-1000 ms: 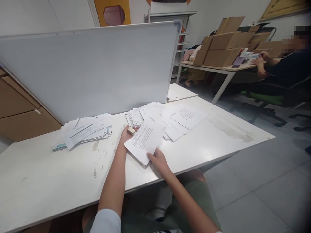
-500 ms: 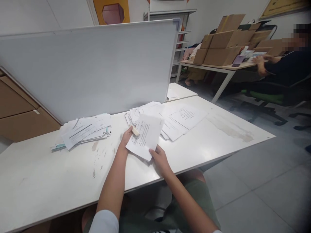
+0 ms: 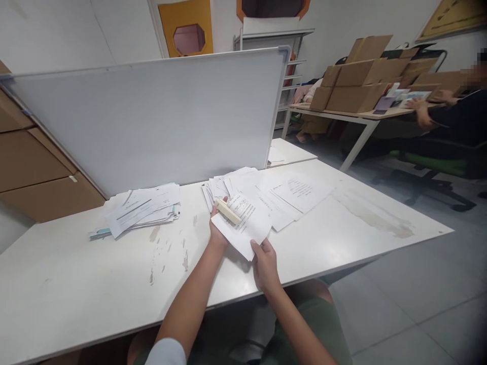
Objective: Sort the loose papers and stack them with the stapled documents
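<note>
My left hand (image 3: 217,230) is closed on a cream bar-shaped tool (image 3: 229,213) that looks like a stapler. It lies across the left side of a printed sheet (image 3: 249,230); the fingers under the paper are hidden. My right hand (image 3: 265,261) pinches the sheet's near right corner, thumb on top. The sheet is tilted above the table; whether more sheets lie under it I cannot tell. Just behind it are spread loose papers (image 3: 300,195). To the left sits an untidy pile of papers (image 3: 142,208).
A whiteboard (image 3: 152,121) stands along the back of the white table (image 3: 95,289). Cardboard boxes (image 3: 45,167) are stacked at the left. On the right, a person (image 3: 456,119) sits at another table with cardboard boxes (image 3: 355,96).
Both hands and the sheet have shifted slightly right across the table. The cream tool has turned and now shows its full length over the paper. The view has tilted up a little.
</note>
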Available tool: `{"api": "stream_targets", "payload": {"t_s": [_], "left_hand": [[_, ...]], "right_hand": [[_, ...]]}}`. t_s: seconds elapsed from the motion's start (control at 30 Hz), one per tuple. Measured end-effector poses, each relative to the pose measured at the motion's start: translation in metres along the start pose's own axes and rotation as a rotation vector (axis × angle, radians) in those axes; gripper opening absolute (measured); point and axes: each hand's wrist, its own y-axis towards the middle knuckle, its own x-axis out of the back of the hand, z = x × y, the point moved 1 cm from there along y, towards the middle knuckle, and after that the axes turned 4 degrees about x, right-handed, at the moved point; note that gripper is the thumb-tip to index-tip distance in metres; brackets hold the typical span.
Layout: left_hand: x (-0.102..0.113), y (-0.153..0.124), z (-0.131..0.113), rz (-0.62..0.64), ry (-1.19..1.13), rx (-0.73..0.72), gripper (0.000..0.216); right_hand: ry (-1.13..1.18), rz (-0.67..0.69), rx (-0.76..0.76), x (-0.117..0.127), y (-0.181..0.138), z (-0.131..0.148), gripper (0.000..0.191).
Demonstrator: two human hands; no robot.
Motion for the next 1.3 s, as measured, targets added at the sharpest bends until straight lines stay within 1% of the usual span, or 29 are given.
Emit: {"api": "stream_targets", "payload": {"t_s": [0.07,0.17,0.23,0.37,0.47,0.53,0.67,0.77,0.83,0.9,1.1,1.3], "left_hand": [[0.001,0.0,-0.001,-0.001,-0.009,0.008,0.044],[0.002,0.0,-0.003,0.002,0.036,0.005,0.036],[0.001,-0.001,-0.004,-0.007,0.069,0.038,0.034],[-0.001,-0.001,-0.002,-0.035,0.046,0.064,0.035],[-0.002,0.0,0.001,-0.075,0.089,0.087,0.031],[-0.003,0.001,0.004,-0.095,0.132,0.076,0.033],[-0.005,0.002,0.007,-0.111,0.158,-0.014,0.041],[-0.006,-0.001,0.008,-0.16,0.195,-0.052,0.053],[-0.008,-0.003,0.008,-0.18,0.207,-0.049,0.064],[-0.009,-0.005,0.008,-0.181,0.225,-0.034,0.07],[-0.012,-0.005,0.009,-0.215,0.282,-0.054,0.059],[-0.008,-0.003,0.008,-0.203,0.35,-0.071,0.063]], "right_hand": [[-0.007,0.002,0.013,0.0,0.0,-0.001,0.06],[0.023,0.01,0.02,0.001,-0.001,-0.002,0.061],[0.037,0.004,0.018,0.001,-0.001,-0.002,0.06],[0.015,-0.05,0.016,0.001,-0.001,-0.001,0.06],[-0.039,-0.076,0.019,0.001,-0.001,0.001,0.059],[-0.051,-0.077,0.018,0.0,-0.001,0.003,0.06],[0.018,-0.061,-0.001,-0.002,-0.002,0.005,0.062],[0.039,-0.058,0.003,-0.002,-0.002,0.004,0.06],[0.037,-0.071,0.005,-0.001,-0.002,0.003,0.059],[0.033,-0.081,-0.004,0.001,-0.002,0.001,0.059],[0.038,-0.073,0.002,0.002,-0.001,0.001,0.057],[0.003,-0.05,0.008,0.002,0.0,-0.001,0.056]]}}
